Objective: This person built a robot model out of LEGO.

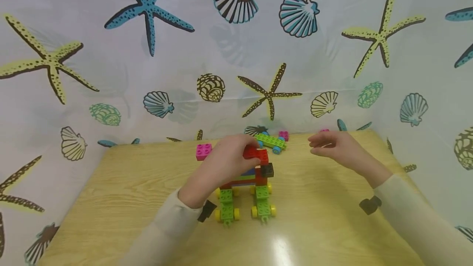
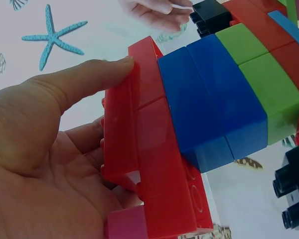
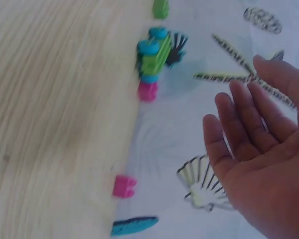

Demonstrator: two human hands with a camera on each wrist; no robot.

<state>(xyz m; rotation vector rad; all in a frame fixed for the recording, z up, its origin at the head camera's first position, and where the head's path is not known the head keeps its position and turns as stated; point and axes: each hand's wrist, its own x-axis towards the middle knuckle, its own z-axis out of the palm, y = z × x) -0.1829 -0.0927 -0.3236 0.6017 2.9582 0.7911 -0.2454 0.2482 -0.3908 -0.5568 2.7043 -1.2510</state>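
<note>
My left hand (image 1: 233, 155) grips the top of a toy-brick build, thumb on one side of its red bricks (image 2: 162, 154) and fingers behind. Under the red lie blue bricks (image 2: 214, 99), then lime green bricks (image 2: 266, 74), then more red. A black brick (image 1: 267, 170) sticks out at the side. At the foot, two lime green wheeled bases (image 1: 226, 206) with yellow wheels point toward me. Beside my left palm a pink brick (image 2: 127, 222) shows in the left wrist view. My right hand (image 1: 338, 149) hovers apart on the right, fingers loosely bent, holding nothing.
Behind the build stands a lime green wheeled base (image 1: 271, 141) with blue wheels, near a small pink brick (image 1: 283, 135). Another pink brick (image 3: 123, 186) lies at the table's back edge. A larger pink brick (image 1: 203, 151) sits left. A patterned curtain (image 1: 177, 69) hangs behind the table (image 1: 129, 200).
</note>
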